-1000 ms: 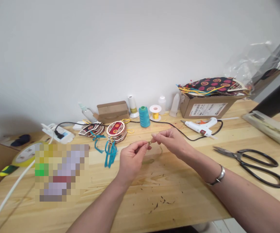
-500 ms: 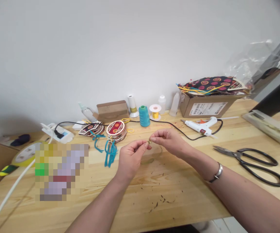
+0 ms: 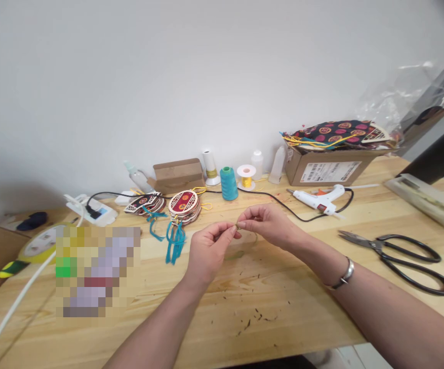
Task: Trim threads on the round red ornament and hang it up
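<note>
My left hand and my right hand meet fingertip to fingertip above the middle of the wooden table. Both pinch a thin olive-green cord, mostly hidden between thumbs and forefingers. A faint loop of the cord hangs below the hands. Left of my left hand lies a stack of round red patterned pieces with teal tassels. A teal thread cone stands behind the hands, beside a spool of yellow cord.
Black-handled scissors lie at the right, with a white glue gun behind them. A filled cardboard box stands at the back right. A power strip and white cable are at the left.
The fingertips of my right hand have closed in over the small cord loop, which now shows less. Both hands have otherwise stayed in nearly the same place.
</note>
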### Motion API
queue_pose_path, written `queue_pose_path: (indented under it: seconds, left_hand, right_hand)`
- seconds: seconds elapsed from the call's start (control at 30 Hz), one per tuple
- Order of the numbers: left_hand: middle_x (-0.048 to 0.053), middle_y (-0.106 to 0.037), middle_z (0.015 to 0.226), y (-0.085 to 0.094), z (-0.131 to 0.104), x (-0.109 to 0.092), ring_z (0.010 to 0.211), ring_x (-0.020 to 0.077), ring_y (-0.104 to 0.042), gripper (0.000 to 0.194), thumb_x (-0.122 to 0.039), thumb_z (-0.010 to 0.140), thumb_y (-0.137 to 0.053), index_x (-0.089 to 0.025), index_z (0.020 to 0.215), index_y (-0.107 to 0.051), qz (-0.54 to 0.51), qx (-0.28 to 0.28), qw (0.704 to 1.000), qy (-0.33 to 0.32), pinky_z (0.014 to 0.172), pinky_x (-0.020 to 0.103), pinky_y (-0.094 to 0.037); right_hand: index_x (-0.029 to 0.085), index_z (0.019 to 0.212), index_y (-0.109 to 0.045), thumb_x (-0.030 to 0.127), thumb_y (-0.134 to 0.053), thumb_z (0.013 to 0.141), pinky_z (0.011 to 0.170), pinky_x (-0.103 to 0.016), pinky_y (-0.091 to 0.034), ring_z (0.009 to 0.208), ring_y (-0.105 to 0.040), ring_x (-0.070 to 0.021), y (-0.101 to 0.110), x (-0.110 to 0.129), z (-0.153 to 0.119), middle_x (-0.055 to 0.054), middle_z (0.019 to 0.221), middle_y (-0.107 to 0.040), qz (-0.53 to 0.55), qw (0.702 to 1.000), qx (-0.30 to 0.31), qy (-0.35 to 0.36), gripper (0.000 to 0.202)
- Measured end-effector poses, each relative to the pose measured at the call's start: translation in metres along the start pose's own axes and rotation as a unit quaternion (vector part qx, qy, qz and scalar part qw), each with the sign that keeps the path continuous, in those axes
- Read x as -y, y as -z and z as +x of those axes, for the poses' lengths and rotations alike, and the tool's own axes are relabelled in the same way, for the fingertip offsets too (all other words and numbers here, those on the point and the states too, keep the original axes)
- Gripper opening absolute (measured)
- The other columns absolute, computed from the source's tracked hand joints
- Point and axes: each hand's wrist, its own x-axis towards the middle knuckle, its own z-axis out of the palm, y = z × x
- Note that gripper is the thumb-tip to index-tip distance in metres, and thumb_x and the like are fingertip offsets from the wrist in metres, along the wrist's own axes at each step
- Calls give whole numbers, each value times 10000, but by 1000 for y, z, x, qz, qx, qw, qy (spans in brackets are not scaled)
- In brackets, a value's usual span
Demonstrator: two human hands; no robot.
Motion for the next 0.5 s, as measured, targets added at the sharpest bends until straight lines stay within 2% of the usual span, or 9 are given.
queue_pose_path:
  seconds: [0.27,0.5]
  left_hand:
    - [-21,-573,488,0,0,0,465,100,-466,187,-330,739,-627,-162,711,-705,3,-2,1000,1,463,208,-361]
    - [0,-629,566,1,0,0,475,89,-468,188,-318,740,-619,-148,704,-688,2,0,1000,-8,463,200,-371]
  right_hand:
    - [156,717,-660,323,-622,739,581,-255,-408,615,-549,-121,0,0,-1,-15,678,-657,-33,999,-9,7,172]
    - [149,719,-639,318,-611,749,582,-253,-400,622,-543,-119,-1,3,-2,-19,688,-646,-18,1000,5,6,174]
